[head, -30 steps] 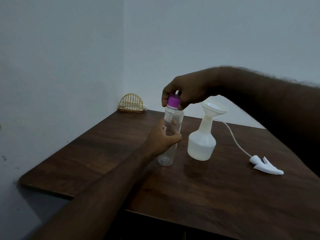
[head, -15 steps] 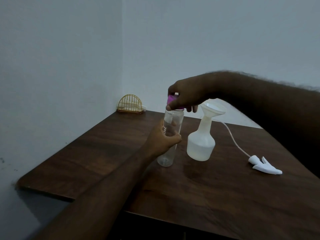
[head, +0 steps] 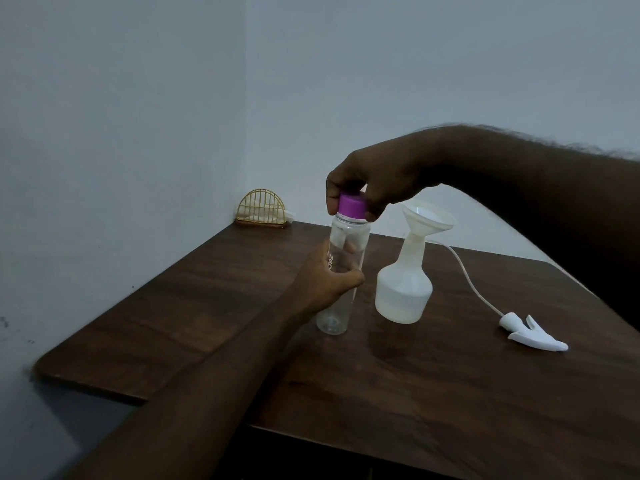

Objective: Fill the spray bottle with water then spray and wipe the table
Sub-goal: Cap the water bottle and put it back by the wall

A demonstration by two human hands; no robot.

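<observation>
A clear water bottle (head: 341,275) is held upright on the dark wooden table (head: 433,393), its base resting on the surface. The middle of the bottle is wrapped by the left hand (head: 325,285), the thumb lying across the near side and the fingers showing through the clear wall behind. The purple cap (head: 352,206) at the bottle's top is pinched from above by the right hand (head: 372,183), with the thumb pressed to the cap's left side and the fingers curled over its right side and back. It cannot be told whether the cap is screwed fully down. Just to the right of the left hand, and below the right wrist, the white spray bottle (head: 404,289) is seen standing upright on the table, close beside the water bottle but apart from it. A white funnel (head: 427,218) is seated in its neck, just beside the right hand's fingers. Liquid appears to fill the lower part of the spray bottle, though the translucent wall makes this hard to judge. Farther right, well apart from both hands, the white spray head (head: 533,332) is laid on its side on the table, with its thin tube (head: 464,275) trailing back behind the spray bottle. Beyond the hands, in the far corner where the table meets the walls, a small gold wire holder (head: 261,211) is placed.
</observation>
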